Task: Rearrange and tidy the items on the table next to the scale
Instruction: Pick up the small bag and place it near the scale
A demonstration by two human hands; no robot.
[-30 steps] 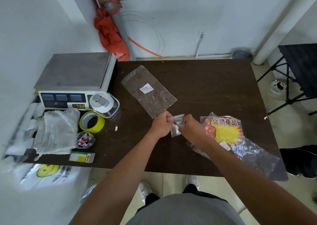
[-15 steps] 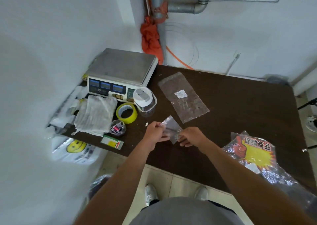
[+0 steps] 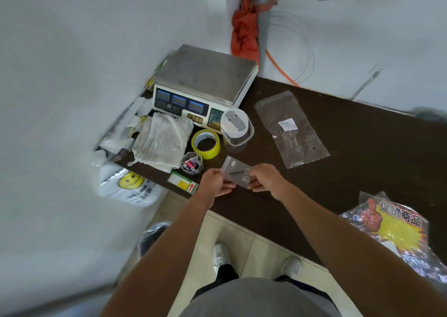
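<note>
Two bare hands pinch a small clear plastic zip bag (image 3: pixel 238 171) between them, over the near edge of a dark brown table (image 3: pixel 362 147). The left hand (image 3: pixel 215 180) grips its left side and the right hand (image 3: pixel 264 178) its right side, fingers curled on the film. The bag is near a yellow tape roll (image 3: pixel 205 143) and a clear lidded tub (image 3: pixel 235 128), with a steel-topped electronic scale (image 3: pixel 205 79) beyond and a larger clear flat bag (image 3: pixel 291 129) lying to the right.

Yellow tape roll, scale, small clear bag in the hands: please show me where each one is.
yellow tape roll (image 3: pixel 209 155), head view, on its yellow outer side.
scale (image 3: pixel 205 74), head view, on the metal weighing plate.
small clear bag (image 3: pixel 235 169), head view, on its middle.
</note>
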